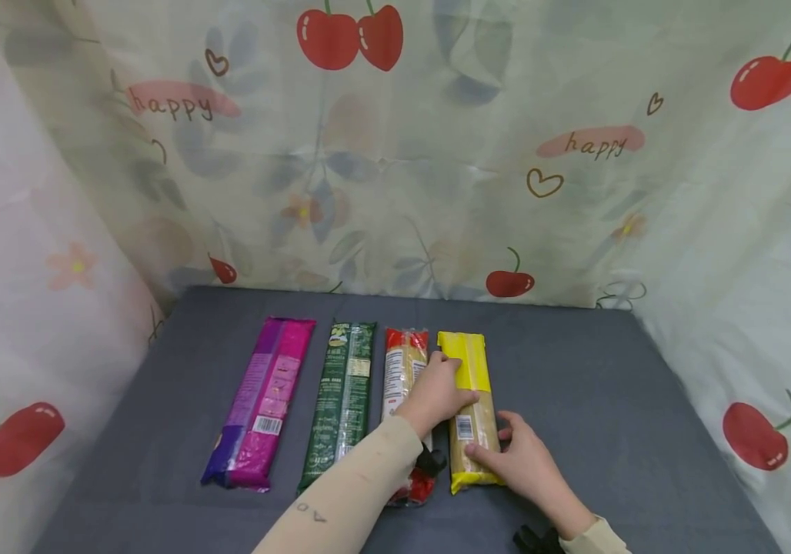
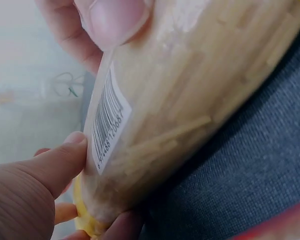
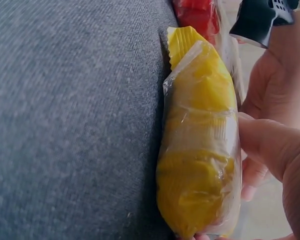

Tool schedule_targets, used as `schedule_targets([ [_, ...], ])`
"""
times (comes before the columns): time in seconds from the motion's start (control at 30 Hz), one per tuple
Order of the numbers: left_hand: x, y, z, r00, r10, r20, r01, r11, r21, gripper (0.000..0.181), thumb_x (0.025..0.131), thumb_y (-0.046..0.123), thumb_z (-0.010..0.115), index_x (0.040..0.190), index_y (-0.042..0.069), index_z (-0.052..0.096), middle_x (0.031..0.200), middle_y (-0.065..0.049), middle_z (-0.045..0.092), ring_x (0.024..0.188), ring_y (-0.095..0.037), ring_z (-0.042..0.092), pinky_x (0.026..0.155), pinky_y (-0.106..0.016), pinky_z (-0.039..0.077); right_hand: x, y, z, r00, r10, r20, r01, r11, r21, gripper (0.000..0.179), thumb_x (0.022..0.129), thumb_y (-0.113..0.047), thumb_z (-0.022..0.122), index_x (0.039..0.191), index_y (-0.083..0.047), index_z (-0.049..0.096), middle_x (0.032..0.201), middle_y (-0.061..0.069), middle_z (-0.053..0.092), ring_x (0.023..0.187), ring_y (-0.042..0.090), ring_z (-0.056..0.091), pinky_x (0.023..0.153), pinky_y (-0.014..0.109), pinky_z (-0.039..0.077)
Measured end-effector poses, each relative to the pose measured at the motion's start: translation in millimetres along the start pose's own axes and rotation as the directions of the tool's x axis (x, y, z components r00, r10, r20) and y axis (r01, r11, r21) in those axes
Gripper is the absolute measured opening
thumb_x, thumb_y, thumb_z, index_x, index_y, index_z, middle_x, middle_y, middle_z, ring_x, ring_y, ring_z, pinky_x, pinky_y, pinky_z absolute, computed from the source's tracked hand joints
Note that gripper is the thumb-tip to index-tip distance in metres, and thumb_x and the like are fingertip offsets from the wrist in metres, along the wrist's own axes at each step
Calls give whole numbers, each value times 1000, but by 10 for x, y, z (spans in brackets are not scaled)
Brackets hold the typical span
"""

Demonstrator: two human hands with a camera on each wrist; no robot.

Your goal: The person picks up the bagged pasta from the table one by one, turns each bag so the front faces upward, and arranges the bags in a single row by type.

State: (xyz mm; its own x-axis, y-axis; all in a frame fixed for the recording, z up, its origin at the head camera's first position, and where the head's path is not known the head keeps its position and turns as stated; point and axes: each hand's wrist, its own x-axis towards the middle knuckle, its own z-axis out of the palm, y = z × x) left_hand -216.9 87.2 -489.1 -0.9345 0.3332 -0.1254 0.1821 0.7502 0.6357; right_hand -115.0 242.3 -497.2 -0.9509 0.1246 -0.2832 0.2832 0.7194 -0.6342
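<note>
A yellow packet of spaghetti (image 1: pixel 482 408) lies rightmost in a row of packets, its pale strands and a barcode showing in the left wrist view. My left hand (image 1: pixel 437 392) reaches over a red-ended packet (image 1: pixel 395 377) and grips the yellow packet's upper half across its width. At the lower right edge my right hand (image 1: pixel 523 458) holds it, thumb on top, fingers along the far side. The left wrist view shows the left thumb (image 2: pixel 117 22) on the wrapper. The packet's yellow end (image 3: pixel 197 180) fills the middle of the right wrist view. Its underside is hidden.
A green packet (image 1: pixel 340 392) and a pink and purple packet (image 1: pixel 267 400) lie to the left, spaced apart, on a dark grey cloth (image 1: pixel 596 400). Patterned curtains (image 1: pixel 395 231) with cherries close off the back and both sides. Black wrist straps (image 1: pixel 537 541) sit at both wrists.
</note>
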Motion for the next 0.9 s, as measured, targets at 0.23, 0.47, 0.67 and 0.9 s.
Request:
schedule_targets([
  [0.23, 25, -37, 1, 1000, 0, -3, 0, 1000, -16, 72, 81, 51, 73, 140, 15, 52, 136, -14, 42, 103, -23, 52, 92, -35, 48, 38, 5, 0, 999, 32, 26, -33, 999, 20, 98, 68, -63, 78, 134, 2, 47, 100, 11, 60, 75, 18, 58, 61, 34, 49],
  [0.47, -28, -31, -9, 1000, -23, 16, 24, 999, -48, 71, 85, 47, 71, 144, 15, 48, 138, -16, 47, 113, -26, 51, 96, -39, 46, 21, -30, 16, 999, -7, 44, 2, 993, 114, 88, 73, -52, 80, 132, 5, 48, 92, 9, 60, 70, 17, 59, 59, 33, 50],
  [0.67, -96, 12, -9, 996, -54, 66, 60, 994, -93, 72, 86, 42, 72, 146, 15, 44, 143, -15, 46, 122, -27, 48, 98, -42, 44, 36, -14, 55, 999, -24, 43, 15, 983, 186, 79, 75, -44, 82, 130, 3, 49, 90, 9, 59, 69, 18, 59, 58, 33, 50],
  [0.9, -121, 21, 6, 996, -73, 46, 81, 975, -207, 71, 85, 38, 74, 145, 15, 46, 138, -10, 50, 109, -22, 53, 95, -40, 47, 17, -33, 68, 998, -45, 47, 27, 944, 330, 70, 76, -33, 84, 127, 0, 49, 101, 11, 59, 79, 19, 62, 65, 34, 54],
])
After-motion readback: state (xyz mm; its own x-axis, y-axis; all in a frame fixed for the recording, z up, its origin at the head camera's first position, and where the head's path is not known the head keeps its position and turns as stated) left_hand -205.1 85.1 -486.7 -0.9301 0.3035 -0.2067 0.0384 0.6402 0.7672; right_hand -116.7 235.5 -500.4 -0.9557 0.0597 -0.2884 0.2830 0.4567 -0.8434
